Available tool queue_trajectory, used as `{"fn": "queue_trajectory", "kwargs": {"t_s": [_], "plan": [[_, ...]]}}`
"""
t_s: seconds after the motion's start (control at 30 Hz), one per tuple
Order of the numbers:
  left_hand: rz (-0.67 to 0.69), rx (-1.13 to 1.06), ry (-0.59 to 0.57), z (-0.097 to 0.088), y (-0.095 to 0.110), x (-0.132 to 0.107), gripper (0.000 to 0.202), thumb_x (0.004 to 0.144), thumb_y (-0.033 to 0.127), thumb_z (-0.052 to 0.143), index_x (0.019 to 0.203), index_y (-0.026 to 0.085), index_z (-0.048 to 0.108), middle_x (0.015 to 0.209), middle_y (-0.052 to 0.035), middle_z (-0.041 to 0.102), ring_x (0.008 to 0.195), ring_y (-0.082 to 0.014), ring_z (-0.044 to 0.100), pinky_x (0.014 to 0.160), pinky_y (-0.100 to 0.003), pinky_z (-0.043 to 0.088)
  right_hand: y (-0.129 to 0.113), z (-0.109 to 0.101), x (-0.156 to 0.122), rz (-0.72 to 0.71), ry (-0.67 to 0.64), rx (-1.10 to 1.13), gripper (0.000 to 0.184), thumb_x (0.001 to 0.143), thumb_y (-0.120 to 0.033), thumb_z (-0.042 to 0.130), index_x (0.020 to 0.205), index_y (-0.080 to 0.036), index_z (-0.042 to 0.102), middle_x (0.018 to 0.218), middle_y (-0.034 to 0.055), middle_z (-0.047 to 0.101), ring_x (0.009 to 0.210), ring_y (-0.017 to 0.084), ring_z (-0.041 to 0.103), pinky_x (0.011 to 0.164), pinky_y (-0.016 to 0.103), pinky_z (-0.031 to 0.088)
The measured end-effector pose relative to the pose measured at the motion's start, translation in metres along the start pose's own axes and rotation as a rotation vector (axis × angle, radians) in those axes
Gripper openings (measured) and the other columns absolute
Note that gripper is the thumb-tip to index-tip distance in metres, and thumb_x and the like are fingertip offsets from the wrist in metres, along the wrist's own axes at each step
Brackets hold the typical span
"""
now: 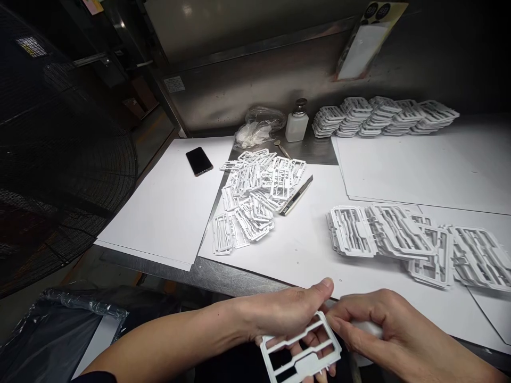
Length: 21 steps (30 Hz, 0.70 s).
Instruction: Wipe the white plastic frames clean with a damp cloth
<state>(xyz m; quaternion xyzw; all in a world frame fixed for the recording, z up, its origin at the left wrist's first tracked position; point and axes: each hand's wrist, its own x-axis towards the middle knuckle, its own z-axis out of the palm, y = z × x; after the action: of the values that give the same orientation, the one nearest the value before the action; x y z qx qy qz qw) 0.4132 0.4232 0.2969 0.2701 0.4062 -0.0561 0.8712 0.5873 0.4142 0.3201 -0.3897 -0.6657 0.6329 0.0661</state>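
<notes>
In the lower middle of the head view, my left hand (285,314) holds a flat white plastic frame (307,364) with crossbars and open slots, its fingers showing behind the slots. Close against the frame's upper right corner, my right hand (375,332) is closed, thumb and index finger pinched together. Whatever sits in that pinch is too small or hidden to make out. Something white (369,328) shows partly behind the right hand. On the table ahead lies a loose heap of similar white frames (249,186), with a box cutter (296,196) beside it.
Stacked frames (353,231) lie on the right, more stacks (373,117) along the back. A phone (199,161) rests on the left white sheet (167,202). A pump bottle (297,123) and plastic bag (255,130) stand behind the heap. A dark-lined bin (59,332) is lower left.
</notes>
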Motion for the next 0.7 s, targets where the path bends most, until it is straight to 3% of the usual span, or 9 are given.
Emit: {"fn": "queue_trajectory", "kwargs": {"t_s": [0.17,0.33,0.5,0.7], "plan": [[0.033,-0.009,-0.017,-0.001,-0.001,-0.002,0.073,0.091,0.059,0.009,0.092,0.009,0.062,0.061,-0.0084,0.061,0.058,-0.0233,0.064,0.061,-0.045,0.052,0.001,0.007,0.003,0.060,0.085,0.032,0.019,0.085,-0.025,0.056,0.075,-0.017,0.069,0.069,0.0003,0.068,0.062,0.016,0.061,0.059,0.023,0.043],[0.008,-0.053,0.046,-0.002,-0.001,0.001,0.067,0.091,0.057,0.006,0.074,0.014,0.054,0.046,-0.0012,0.050,0.045,-0.0190,0.058,0.054,-0.042,0.052,0.004,0.007,0.003,0.032,0.042,0.215,0.026,0.089,-0.033,0.052,0.076,-0.016,0.068,0.073,0.0030,0.070,0.069,0.018,0.064,0.064,0.024,0.045],[0.041,-0.050,0.038,-0.003,0.000,0.003,0.062,0.092,0.056,0.008,0.076,0.015,0.051,0.047,0.0005,0.050,0.042,-0.0145,0.054,0.055,-0.039,0.052,-0.001,0.001,0.000,0.034,0.004,0.300,0.029,0.092,-0.032,0.051,0.076,-0.016,0.068,0.077,0.0032,0.070,0.073,0.017,0.065,0.067,0.023,0.046],[0.043,-0.030,0.036,-0.004,0.000,0.002,0.062,0.092,0.055,0.007,0.074,0.015,0.051,0.047,0.0004,0.048,0.044,-0.0157,0.055,0.054,-0.039,0.052,-0.007,0.001,-0.001,0.031,0.002,0.300,0.024,0.091,-0.032,0.055,0.082,-0.018,0.073,0.077,0.0012,0.070,0.073,0.016,0.064,0.065,0.021,0.045]]}}
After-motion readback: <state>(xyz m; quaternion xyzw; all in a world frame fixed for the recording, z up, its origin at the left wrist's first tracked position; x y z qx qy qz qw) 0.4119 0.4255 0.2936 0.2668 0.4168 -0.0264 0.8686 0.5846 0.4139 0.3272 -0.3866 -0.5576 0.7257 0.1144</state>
